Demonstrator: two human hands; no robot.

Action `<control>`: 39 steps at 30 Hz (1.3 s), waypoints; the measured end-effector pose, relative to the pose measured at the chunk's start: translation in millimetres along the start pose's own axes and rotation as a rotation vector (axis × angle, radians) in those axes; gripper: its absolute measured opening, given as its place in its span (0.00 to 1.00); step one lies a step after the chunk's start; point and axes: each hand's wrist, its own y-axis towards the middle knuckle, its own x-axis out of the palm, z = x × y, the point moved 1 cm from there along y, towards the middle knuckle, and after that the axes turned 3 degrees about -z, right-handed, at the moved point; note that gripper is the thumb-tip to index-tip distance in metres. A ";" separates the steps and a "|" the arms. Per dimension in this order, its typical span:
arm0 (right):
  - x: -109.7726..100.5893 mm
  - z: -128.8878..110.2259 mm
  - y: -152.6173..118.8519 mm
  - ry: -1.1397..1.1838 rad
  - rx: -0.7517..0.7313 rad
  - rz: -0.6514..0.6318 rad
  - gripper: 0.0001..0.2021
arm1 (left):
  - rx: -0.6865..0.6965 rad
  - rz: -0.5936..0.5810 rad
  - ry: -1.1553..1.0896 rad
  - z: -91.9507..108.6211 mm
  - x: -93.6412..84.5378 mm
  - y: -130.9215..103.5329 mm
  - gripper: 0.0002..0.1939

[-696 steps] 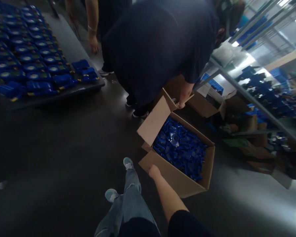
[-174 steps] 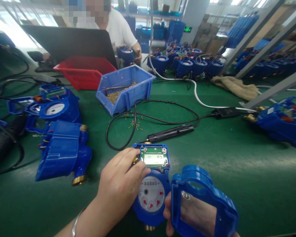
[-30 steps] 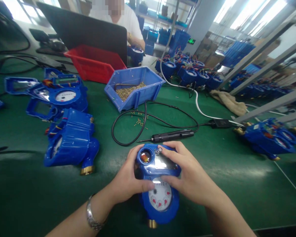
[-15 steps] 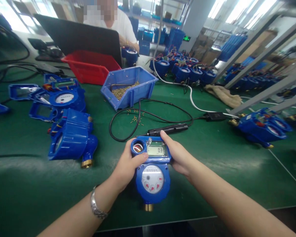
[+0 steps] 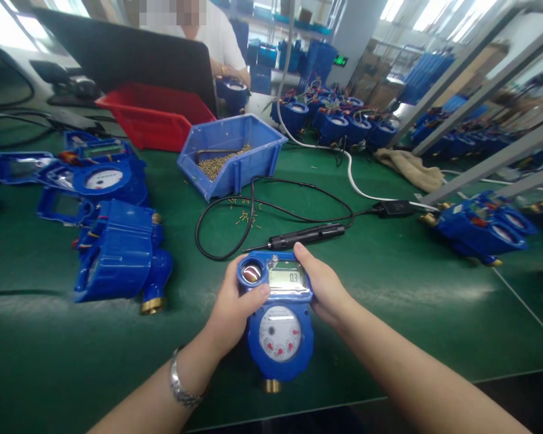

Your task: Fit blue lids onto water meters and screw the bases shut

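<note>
Cover's seated on the blue water meter (image 5: 279,319), both left hand (image 5: 232,307) and right hand (image 5: 326,288) gripping it; the electric screwdriver (image 5: 305,235) lies untouched, so screws probably remain.

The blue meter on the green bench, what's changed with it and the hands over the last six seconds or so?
The loose blue cover that the right hand held beside the open meter now sits on the blue meter, closing over its display board. The left hand left the board and took a grip on the meter's left side; the right grips the other side. The screwdriver, blue bin and red bin stayed put.
</note>
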 end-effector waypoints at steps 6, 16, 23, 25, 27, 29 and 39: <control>1.0 -4.6 -5.0 -0.125 -0.022 -0.138 0.18 | -0.226 -0.198 -0.051 14.6 -3.1 -1.4 0.27; -7.0 -50.3 -56.1 -1.049 -0.719 -0.476 0.41 | 0.579 -0.237 0.895 67.3 -29.7 -18.1 0.48; -18.7 17.6 -52.5 -1.403 -1.259 -0.313 0.38 | 0.842 -0.167 1.067 16.2 -70.7 -16.0 0.26; -23.6 35.7 -48.3 -1.436 -1.340 -0.273 0.38 | 0.643 -0.084 0.946 8.6 -73.2 -20.9 0.26; -26.8 50.0 -46.0 -1.465 -1.431 -0.199 0.36 | 0.306 0.072 0.685 6.8 -70.7 -27.8 0.28; -28.2 62.4 -45.3 -1.475 -1.532 -0.118 0.31 | -0.085 0.124 0.307 7.6 -63.9 -34.5 0.25; -27.1 50.6 -75.8 -1.393 -1.340 -0.246 0.13 | -0.503 -0.158 -0.060 19.4 -42.6 -30.3 0.21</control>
